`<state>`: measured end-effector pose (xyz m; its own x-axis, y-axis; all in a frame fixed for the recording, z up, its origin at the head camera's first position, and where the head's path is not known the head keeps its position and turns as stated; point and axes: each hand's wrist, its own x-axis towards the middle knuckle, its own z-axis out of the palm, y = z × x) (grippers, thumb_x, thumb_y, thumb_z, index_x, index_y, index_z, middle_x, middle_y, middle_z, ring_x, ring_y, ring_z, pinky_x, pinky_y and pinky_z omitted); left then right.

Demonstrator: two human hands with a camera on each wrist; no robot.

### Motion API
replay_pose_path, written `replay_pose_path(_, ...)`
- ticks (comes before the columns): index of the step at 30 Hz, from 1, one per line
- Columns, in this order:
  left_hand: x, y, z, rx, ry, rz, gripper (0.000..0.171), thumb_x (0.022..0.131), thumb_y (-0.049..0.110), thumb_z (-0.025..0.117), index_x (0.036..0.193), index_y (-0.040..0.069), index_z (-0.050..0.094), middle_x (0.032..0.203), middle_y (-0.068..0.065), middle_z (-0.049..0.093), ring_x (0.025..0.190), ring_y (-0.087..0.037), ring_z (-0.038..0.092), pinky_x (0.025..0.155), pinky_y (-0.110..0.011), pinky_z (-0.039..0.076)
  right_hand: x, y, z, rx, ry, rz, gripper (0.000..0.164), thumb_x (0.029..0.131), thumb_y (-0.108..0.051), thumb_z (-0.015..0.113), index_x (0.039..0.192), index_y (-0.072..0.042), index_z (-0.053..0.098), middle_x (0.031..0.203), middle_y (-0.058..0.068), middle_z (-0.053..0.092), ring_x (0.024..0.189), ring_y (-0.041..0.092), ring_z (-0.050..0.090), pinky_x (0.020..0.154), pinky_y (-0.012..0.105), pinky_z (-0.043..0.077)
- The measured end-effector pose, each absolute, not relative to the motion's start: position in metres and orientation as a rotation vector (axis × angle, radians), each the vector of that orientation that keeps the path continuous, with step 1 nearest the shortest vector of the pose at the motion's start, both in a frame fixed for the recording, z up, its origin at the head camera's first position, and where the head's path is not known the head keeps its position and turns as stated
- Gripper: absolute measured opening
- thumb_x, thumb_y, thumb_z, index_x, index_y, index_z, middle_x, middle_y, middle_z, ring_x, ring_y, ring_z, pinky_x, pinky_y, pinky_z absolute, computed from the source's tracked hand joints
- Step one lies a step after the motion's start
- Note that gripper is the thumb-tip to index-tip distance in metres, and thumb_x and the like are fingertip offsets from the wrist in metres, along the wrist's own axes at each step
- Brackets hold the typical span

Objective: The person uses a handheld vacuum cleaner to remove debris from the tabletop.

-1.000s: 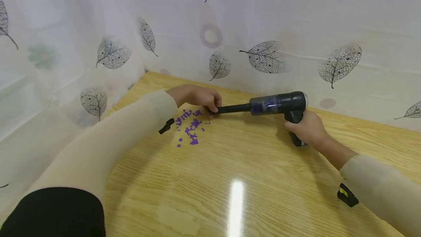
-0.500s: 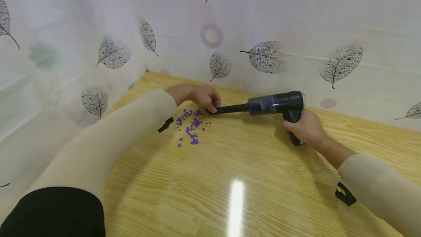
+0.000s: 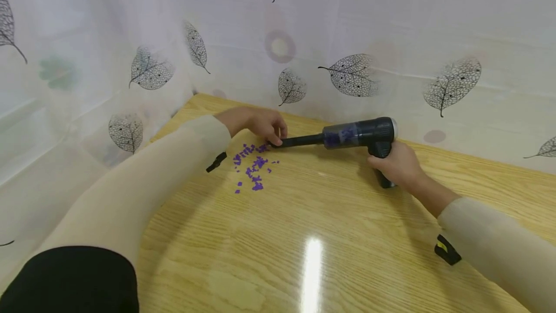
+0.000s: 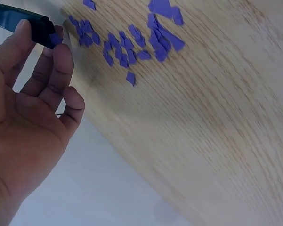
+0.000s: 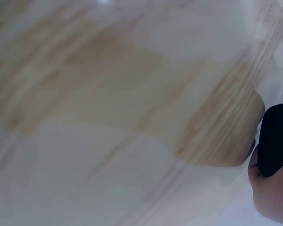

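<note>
Left wrist, nozzle (image 4: pixel 39 31) between fingers (image 4: pixel 62 61)

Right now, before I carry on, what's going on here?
A person is holding a black handheld vacuum just above a wooden table. The right hand grips its handle, and the left hand pinches the tip of its long nozzle. Purple scraps lie scattered on the table near that tip, and one purple bit shows at the nozzle's mouth. More purple shows inside the clear canister.
</note>
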<state>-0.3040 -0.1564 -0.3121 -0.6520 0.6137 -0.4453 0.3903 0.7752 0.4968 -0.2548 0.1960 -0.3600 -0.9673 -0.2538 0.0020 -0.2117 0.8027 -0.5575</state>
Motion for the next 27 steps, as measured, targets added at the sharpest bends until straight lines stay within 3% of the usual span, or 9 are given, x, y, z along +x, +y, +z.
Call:
replay_pose_path(7,-0.304,-0.162,-0.309,0.742,2.385,0.46,0.02,0.087,0.016,0.061,0.105,0.007,0.06,0.103,-0.009,0.062,0.09,-0.019,0.058,0.083,-0.031,0.047,-0.257,0.189,-0.36,-0.348,2.906,-0.898,0.042,0.083,-0.034,0.058,0.101,0.003,0.05,0.088,0.019,0.057,0.069,0.026,0.055,0.058,0.039,0.048)
replay_pose_path(27,-0.31,-0.163,-0.319,0.741,2.585,0.396,0.017,0.085,0.021,0.065,0.1,0.013,0.067,0.097,0.0,0.066,0.091,-0.013,0.057,0.087,-0.029,0.044,-0.262,0.182,-0.362,-0.414,3.029,-0.917,0.034,0.08,-0.03,0.061,0.092,0.0,0.053,0.077,0.014,0.056,0.062,0.025,0.051,0.053,0.036,0.044)
